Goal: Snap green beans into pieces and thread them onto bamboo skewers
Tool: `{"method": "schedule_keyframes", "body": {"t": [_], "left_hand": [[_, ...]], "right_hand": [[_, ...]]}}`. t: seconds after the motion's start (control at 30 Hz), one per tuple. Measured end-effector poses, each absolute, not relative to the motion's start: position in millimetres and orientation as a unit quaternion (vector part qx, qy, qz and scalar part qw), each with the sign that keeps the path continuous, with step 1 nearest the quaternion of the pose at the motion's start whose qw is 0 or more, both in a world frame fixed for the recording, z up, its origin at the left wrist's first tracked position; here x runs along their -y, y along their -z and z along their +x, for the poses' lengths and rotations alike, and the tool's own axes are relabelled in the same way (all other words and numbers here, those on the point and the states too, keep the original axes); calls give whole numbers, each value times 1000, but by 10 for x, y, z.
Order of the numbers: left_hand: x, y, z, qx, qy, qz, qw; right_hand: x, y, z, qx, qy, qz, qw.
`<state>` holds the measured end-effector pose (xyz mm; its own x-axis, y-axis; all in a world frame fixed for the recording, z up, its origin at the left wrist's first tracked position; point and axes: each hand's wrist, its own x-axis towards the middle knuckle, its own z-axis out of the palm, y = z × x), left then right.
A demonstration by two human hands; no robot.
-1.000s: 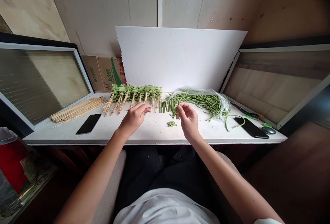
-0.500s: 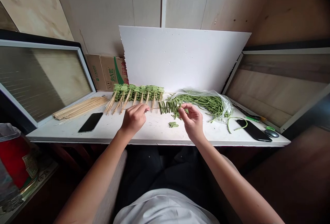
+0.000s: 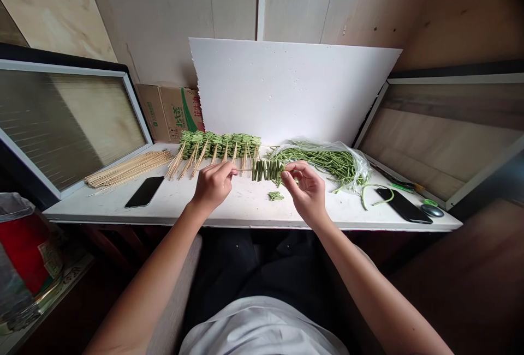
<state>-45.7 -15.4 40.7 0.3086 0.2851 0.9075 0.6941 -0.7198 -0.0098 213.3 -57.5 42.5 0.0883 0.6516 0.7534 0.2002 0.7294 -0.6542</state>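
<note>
My left hand (image 3: 213, 186) grips the end of a thin bamboo skewer (image 3: 245, 170), which runs to the right. Cut green bean pieces (image 3: 266, 170) stand side by side along it. My right hand (image 3: 305, 192) pinches the right end of that bean row. A small heap of cut bean pieces (image 3: 275, 196) lies just below, near my right hand. Behind my hands, a long row of finished bean skewers (image 3: 221, 145) lies with its sticks pointing toward me. A clear plastic bag of long green beans (image 3: 323, 161) lies to the right.
A bundle of bare skewers (image 3: 129, 170) and a black phone (image 3: 144, 191) lie left on the white table (image 3: 245, 208). Right are another phone (image 3: 403, 205), scissors (image 3: 395, 183) and a dark oval object (image 3: 432, 211). A white foam board (image 3: 292, 90) stands behind.
My right hand has closed in on the end of the bean row and pinches it. The beans on the skewer sit tighter together, and the view has shifted slightly.
</note>
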Motion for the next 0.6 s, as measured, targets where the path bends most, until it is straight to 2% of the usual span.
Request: {"method": "schedule_keyframes", "body": {"t": [0.2, 0.4, 0.6], "left_hand": [[114, -387, -487, 321, 504, -772, 218], [88, -361, -491, 307, 513, -780, 188], [57, -334, -488, 314, 507, -784, 171]], "right_hand": [[521, -402, 2132, 641, -213, -330, 659], [438, -367, 2161, 615, -256, -357, 655], [373, -340, 2219, 654, -207, -350, 638]]}}
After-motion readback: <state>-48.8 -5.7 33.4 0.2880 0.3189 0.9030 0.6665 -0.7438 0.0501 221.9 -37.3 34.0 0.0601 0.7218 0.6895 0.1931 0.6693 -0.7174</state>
